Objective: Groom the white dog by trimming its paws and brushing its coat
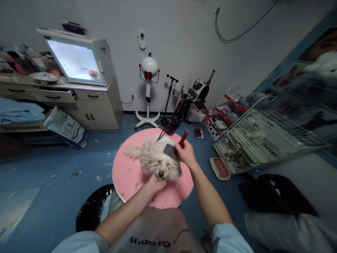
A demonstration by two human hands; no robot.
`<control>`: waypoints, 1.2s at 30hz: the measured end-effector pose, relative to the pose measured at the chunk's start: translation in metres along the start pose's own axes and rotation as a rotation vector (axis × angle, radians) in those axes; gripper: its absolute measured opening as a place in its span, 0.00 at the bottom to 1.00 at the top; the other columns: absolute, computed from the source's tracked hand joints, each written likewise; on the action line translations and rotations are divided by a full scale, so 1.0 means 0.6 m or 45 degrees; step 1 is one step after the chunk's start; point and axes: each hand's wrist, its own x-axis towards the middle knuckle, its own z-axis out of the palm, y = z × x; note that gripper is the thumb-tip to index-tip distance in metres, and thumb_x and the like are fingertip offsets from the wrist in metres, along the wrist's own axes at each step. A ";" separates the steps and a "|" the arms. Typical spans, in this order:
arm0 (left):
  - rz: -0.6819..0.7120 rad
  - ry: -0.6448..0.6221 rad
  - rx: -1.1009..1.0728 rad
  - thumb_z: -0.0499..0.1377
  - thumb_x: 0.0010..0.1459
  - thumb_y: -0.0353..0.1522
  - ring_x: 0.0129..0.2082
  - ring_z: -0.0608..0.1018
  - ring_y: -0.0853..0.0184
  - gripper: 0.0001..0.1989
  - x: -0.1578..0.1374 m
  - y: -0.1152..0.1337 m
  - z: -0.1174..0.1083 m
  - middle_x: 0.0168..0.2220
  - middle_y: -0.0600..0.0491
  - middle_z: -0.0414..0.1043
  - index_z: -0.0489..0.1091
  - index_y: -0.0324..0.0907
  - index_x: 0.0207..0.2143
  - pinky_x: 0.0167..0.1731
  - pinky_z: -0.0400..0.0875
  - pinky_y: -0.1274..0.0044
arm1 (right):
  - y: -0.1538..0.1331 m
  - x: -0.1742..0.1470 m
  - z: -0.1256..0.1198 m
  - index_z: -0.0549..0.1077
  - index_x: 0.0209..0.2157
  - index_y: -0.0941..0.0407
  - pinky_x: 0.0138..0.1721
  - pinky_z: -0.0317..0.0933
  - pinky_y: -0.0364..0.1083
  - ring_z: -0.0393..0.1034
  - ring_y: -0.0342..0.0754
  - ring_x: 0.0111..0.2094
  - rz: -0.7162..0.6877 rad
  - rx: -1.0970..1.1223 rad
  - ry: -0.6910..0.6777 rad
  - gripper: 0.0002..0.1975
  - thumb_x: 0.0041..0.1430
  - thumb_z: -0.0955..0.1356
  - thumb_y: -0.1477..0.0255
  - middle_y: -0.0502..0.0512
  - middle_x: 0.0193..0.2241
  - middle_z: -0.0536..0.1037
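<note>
Containers. White lit cabinet (73, 61) on the drawer unit (114, 102): pale furry animal (94, 74) in its lower right corner, too small to identify. One drawer (55, 95) of the unit pulled out; contents not visible. Wire cage (252, 140) at right: pale green parts inside, otherwise indistinct. Red-and-white display box (222, 114) beside it holds wrapped goods, unreadable. Reddish shallow tray (220, 168) on the floor in front of the cage. Black-and-white carrier (198, 90) near the wall; interior not visible.

Grips. Right grip (185, 152): fingers closed around the red-handled brush (170, 151), its grey head against the dog (160, 160). Left grip (157, 182): grasping the dog under the chin; fingers largely lost in the fur. Dog is on the round pink surface (125, 184), muzzle toward the wearer.

Obscured. Black round object (88, 212) at lower left bears pale tufts; partly covered by the apron (155, 228), so basin or seat cannot be told. Apron lettering inverted, part lost in folds.

Surroundings. White-headed stand (149, 66) by the wall, beyond the surface. Thin dark rod (161, 135) reaches close behind the dog's back; its attachment is unclear. Loose tufts on the blue floor (97, 161).
</note>
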 end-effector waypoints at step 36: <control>0.972 0.087 1.324 0.65 0.41 0.26 0.37 0.75 0.62 0.08 -0.025 0.056 -0.018 0.30 0.51 0.76 0.75 0.40 0.28 0.42 0.67 0.73 | 0.226 -0.165 0.018 0.62 0.29 0.53 0.21 0.63 0.44 0.68 0.44 0.19 0.557 1.126 0.713 0.20 0.44 0.72 0.55 0.45 0.20 0.71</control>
